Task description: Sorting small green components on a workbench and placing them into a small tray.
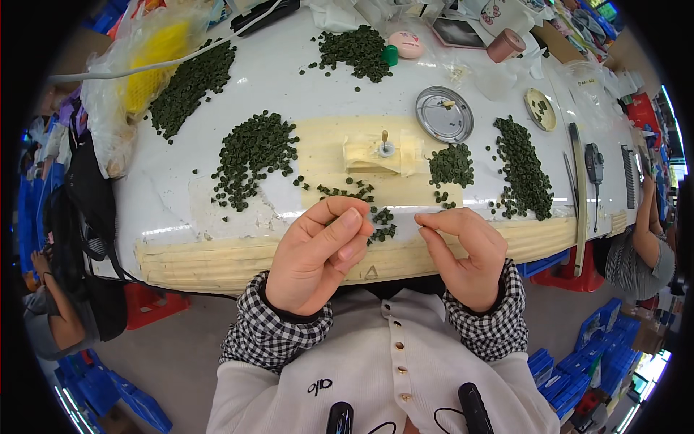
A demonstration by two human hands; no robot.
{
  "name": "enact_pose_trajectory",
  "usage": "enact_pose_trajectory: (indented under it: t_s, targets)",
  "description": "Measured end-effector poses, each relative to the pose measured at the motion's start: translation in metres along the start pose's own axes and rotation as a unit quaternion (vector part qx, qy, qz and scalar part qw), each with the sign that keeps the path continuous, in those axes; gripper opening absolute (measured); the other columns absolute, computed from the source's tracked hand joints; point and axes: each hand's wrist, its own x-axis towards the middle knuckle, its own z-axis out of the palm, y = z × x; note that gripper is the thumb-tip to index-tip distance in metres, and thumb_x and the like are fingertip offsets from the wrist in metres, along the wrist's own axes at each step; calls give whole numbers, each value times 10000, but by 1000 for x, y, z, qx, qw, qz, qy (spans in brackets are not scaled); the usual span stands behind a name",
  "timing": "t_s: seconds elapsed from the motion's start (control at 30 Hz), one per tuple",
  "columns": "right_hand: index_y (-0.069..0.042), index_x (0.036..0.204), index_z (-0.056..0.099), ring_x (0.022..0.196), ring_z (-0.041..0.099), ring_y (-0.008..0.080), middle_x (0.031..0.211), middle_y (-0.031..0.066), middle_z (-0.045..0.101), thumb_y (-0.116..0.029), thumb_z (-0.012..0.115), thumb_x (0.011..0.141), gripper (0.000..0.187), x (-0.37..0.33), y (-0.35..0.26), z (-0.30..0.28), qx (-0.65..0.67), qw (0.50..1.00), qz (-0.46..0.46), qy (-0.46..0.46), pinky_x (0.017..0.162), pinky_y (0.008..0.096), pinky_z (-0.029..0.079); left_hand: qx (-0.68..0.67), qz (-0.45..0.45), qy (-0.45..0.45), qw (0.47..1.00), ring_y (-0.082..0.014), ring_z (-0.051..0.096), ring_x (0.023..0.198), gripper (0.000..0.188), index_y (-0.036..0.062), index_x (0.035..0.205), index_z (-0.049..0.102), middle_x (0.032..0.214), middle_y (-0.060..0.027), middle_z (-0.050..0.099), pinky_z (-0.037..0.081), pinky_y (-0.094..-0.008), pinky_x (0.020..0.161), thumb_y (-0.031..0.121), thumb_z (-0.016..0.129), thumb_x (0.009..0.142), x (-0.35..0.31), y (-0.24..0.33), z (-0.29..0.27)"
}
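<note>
Over the table's front edge, my left hand (pixel 314 253) is closed, its thumb pressed against curled fingers; whatever it holds is hidden. My right hand (pixel 468 253) pinches thumb and forefinger together, with a tiny dark speck at the tips that is too small to name. Just beyond the fingers lie loose small dark green pieces (pixel 382 226), and a row of similar pieces (pixel 345 192) is partly behind my left hand. Past them stands a tape-wrapped block (pixel 369 155) with a small upright peg. A flat pile of green pieces (pixel 452 166) sits at its right.
More green piles lie at left (pixel 256 155), far left (pixel 191 87), far middle (pixel 354 52) and right (pixel 522 170). A round metal lid (pixel 442 116) and a small dish (pixel 540 110) stand beyond. A dark-handled tool (pixel 594 166) rests at right. Other people sit on both sides.
</note>
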Motion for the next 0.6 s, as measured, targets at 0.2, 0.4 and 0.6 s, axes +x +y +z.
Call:
enact_pose_trajectory:
  t_s: [0.2,0.4,0.6]
  targets:
    - [43,936,648,852,669,155,889,107,695,46,646,817,120,-1,0,-7,234,958,160,-40,751,257,521,-7,-3,-5,1000,-32,389,599,246,-8,1167,578,953,-70,634,349,-181,554,103,512,958,2,2,4]
    - [61,1040,593,929,656,180,974,139,674,54,586,871,170,-3,1,-1,453,863,220,-49,845,281,518,11,-5,-11,1000,-20,367,569,242,-7,1158,591,982,-108,662,344,-178,536,91,518,949,3,-3,2]
    - [57,1041,589,950,651,181,985,144,667,37,571,888,156,-3,5,5,517,821,225,-87,850,285,527,1,-9,-24,1000,-18,339,537,205,2,1112,594,968,-121,668,320,-176,506,61,504,938,4,-2,1]
